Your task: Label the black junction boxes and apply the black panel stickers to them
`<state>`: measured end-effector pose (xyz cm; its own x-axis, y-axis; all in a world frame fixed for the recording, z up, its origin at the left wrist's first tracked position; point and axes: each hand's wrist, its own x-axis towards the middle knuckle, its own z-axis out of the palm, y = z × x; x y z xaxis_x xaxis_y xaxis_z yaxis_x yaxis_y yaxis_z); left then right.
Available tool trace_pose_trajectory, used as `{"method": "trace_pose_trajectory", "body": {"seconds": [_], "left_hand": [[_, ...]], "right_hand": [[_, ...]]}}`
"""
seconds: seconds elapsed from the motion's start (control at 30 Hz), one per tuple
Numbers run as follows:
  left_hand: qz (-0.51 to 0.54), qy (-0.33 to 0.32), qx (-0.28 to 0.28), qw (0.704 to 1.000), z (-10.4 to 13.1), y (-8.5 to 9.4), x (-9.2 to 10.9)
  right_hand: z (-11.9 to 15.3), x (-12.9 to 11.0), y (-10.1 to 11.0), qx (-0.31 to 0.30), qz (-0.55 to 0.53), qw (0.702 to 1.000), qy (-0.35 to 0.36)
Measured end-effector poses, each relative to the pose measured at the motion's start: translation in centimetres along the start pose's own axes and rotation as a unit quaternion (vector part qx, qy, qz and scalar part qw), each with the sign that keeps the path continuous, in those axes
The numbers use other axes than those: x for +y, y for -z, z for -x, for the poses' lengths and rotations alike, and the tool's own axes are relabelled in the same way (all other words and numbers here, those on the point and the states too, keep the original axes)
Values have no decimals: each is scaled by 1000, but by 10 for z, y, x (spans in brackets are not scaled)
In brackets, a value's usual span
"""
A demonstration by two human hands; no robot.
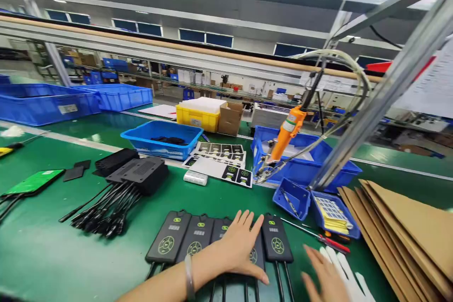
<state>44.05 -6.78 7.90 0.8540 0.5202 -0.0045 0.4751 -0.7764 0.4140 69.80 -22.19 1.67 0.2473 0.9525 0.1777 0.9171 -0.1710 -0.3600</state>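
Observation:
A row of several black controllers (278, 245) with keypads, small displays and cables lies on the green bench in front of me. My left hand (237, 247), wearing a pale bracelet (189, 276), is spread over the controllers in the middle of the row. Its fingers are apart, and part of the row is hidden under the palm. At the lower right, my right hand (323, 276) is slightly blurred, with its fingers apart and nothing seen in them. A white glove (348, 276) lies against it. The red-handled screwdriver (332, 243) rests just beyond the right hand.
Black boxes with bundled cables (139, 177) sit left. Label sheets (219, 165) and a blue tub (163, 139) lie behind. An orange electric screwdriver (287, 132) hangs above a blue bin (260, 148). Small trays (292, 200) and cardboard sheets (406, 226) stand right.

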Motion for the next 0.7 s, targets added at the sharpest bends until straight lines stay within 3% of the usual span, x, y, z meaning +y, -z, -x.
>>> {"method": "trace_pose_trajectory", "body": {"seconds": [0.1,0.2,0.3,0.4,0.47,0.6,0.7], "left_hand": [[-87,33,-79,993,-25,-9,21],[-94,71,-86,989,-31,-4,31],[4,40,11,999,-28,-6,19],[91,20,119,989,-17,-22,-4],[89,1,147,985,-7,-31,-20],[-16,0,79,997,14,-23,-38],[15,17,28,999,30,-3,-31]], "right_hand": [[-21,-66,-10,-85,-76,993,-27],[-32,-100,-5,-71,-103,991,-48],[-28,-111,11,-45,-148,986,-55],[-19,-125,27,-48,-195,979,-26],[-18,-138,31,-73,-176,982,6],[-24,-158,23,-97,-68,992,31],[-26,-165,16,-93,-65,993,38]]}}
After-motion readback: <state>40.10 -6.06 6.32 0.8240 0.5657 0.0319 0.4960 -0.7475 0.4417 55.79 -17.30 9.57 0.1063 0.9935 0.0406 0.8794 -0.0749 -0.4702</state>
